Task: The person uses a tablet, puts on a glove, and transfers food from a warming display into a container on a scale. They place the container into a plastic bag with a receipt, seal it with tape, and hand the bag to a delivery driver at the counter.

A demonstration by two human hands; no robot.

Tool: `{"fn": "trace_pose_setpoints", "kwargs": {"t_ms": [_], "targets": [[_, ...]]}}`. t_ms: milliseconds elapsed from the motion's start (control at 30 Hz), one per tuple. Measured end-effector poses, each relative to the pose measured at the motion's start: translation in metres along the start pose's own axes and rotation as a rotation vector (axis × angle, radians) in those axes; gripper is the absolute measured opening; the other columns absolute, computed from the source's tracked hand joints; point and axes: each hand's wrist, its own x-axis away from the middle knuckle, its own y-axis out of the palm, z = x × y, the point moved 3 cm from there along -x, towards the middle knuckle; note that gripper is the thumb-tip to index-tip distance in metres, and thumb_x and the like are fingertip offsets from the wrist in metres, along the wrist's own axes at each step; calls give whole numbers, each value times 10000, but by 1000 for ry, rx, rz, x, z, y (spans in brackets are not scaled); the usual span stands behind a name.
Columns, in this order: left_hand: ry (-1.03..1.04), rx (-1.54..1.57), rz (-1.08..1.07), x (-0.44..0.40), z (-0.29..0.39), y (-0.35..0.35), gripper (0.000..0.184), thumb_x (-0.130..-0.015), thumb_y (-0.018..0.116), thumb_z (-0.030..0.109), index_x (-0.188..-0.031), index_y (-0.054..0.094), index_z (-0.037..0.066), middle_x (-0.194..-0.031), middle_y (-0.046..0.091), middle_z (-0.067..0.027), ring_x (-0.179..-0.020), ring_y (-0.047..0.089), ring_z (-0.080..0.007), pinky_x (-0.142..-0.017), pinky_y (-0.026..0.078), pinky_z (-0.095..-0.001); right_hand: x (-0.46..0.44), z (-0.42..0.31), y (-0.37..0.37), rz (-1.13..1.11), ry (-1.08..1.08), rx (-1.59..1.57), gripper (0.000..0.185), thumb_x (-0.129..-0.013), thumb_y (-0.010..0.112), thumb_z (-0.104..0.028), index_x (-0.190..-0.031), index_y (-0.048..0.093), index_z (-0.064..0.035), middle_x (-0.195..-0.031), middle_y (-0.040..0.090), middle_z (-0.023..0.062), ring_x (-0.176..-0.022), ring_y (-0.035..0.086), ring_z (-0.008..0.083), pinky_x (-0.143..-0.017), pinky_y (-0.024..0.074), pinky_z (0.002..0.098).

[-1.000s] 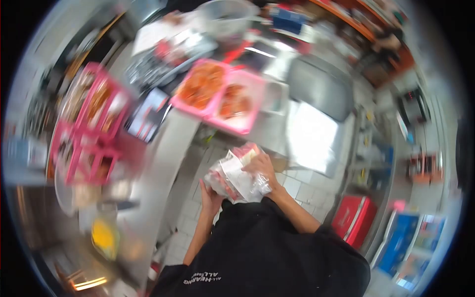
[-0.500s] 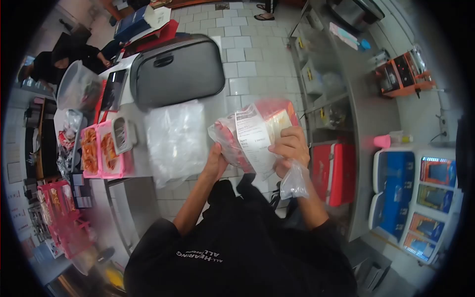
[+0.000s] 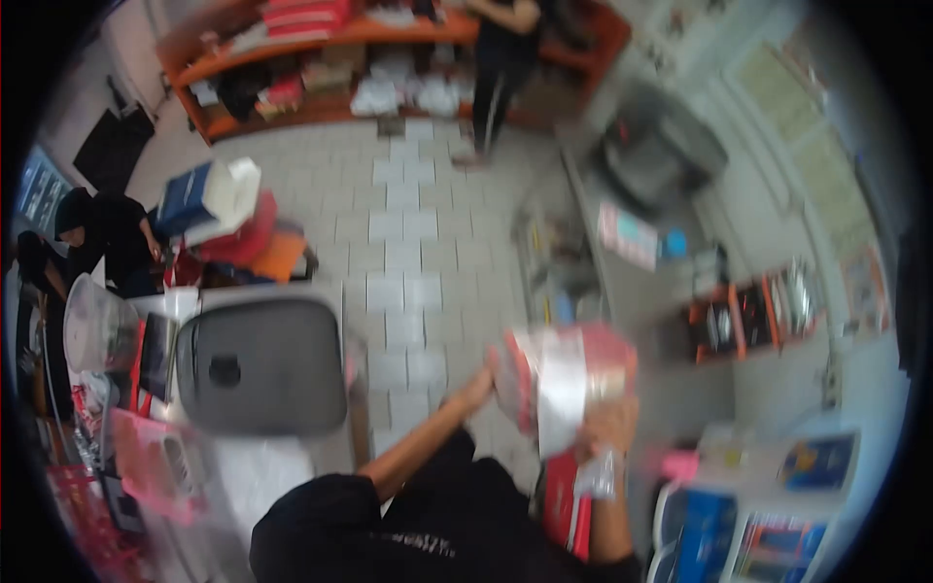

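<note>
Between both hands is a red-and-white package (image 3: 607, 358) in a clear plastic bag, with a white paper slip (image 3: 561, 394) lying over its front. My left hand (image 3: 476, 386) grips the package at its left edge. Closed around the lower right side is my right hand (image 3: 610, 425), and the gathered plastic end (image 3: 598, 476) hangs below it. The print on the slip is smeared by motion. The package is held up off any surface, close to the right counter.
To the left, a table carries a dark grey rounded case (image 3: 262, 369), a clear plastic bag stack (image 3: 258, 476) and a pink container (image 3: 151, 462). A metal counter (image 3: 641, 301) runs along the right. Two people stand or sit farther off near an orange shelf (image 3: 340, 34).
My view has lifted and swung, showing more floor and the back shelf. The package has moved right, away from the table with the plastic bags, still in both hands.
</note>
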Motion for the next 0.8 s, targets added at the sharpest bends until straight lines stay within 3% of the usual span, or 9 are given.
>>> {"fn": "trace_pose_setpoints", "kwargs": {"t_ms": [133, 267, 333, 467, 567, 633, 667, 700, 800], "targets": [[-122, -346, -202, -134, 18, 6, 913, -878, 247, 806, -1306, 507, 43, -1245, 578, -117, -1136, 570, -243, -940, 481, -439, -27, 87, -4, 67, 345, 239, 85, -817, 531, -123, -741, 536, -85, -766, 542, 88, -803, 531, 277, -756, 399, 406], [-268, -813, -317, -209, 55, -52, 771, -891, 452, 720, -1182, 588, 19, -1096, 635, -100, -956, 625, -188, -787, 521, -389, -98, 129, 38, 222, 614, 26, 92, -839, 525, -118, -815, 541, -31, -841, 546, 174, -892, 519, 325, -816, 415, 395], [40, -1028, -443, -251, 72, -110, 682, -891, 552, 635, -1182, 585, 19, -1063, 649, -90, -926, 629, -167, -708, 523, -335, -83, 197, 89, 173, 663, 179, 147, -868, 520, -147, -879, 554, -4, -878, 558, 198, -931, 526, 335, -843, 419, 404], [-178, -464, 238, -304, 98, -303, 521, -939, 559, 530, -1118, 610, 43, -958, 665, -60, -914, 621, -115, -619, 476, -252, -156, 283, 175, 14, 856, 225, 132, -843, 516, -100, -886, 596, -5, -963, 573, 198, -940, 519, 376, -887, 384, 480], [-338, -1013, 897, -264, 90, -485, 667, -926, 484, 526, -1223, 594, -62, -1265, 575, -291, -1272, 499, -390, -1088, 367, -437, -269, 357, 271, 73, 756, -85, 142, -838, 528, -108, -899, 610, -9, -970, 584, 198, -965, 521, 380, -912, 376, 495], [-773, -1043, 799, -214, 113, -543, 800, -866, 524, 624, -1258, 556, -72, -1232, 614, -260, -1182, 584, -382, -989, 470, -445, -328, 385, 324, 91, 697, -347, 153, -833, 541, -116, -911, 623, -12, -978, 594, 198, -990, 523, 385, -936, 368, 510], [-765, -809, 819, -200, 140, -544, 763, -874, 540, 604, -1251, 557, -58, -1190, 638, -241, -1100, 632, -352, -922, 507, -436, -355, 394, 340, 90, 664, -469, 160, -831, 547, -120, -917, 630, -14, -981, 600, 198, -1003, 524, 387, -949, 364, 517], [-740, -579, 838, -183, 166, -543, 726, -882, 556, 585, -1245, 558, -44, -1148, 662, -221, -1018, 680, -322, -856, 543, -428, -457, 326, 331, -43, 271, 191, 187, -798, 574, -120, -937, 654, -22, -994, 613, 198, -1043, 528, 384, -993, 340, 540], [-368, -328, 1002, -164, 235, -556, 558, -908, 609, 477, -1181, 588, -10, -1065, 689, -164, -894, 706, -241, -758, 566, -375, -571, 368, 412, -126, 154, 84, 206, -790, 558, -138, -937, 653, -29, -1005, 610, 175, -984, 551, 392, -1042, 296, 623]]}}
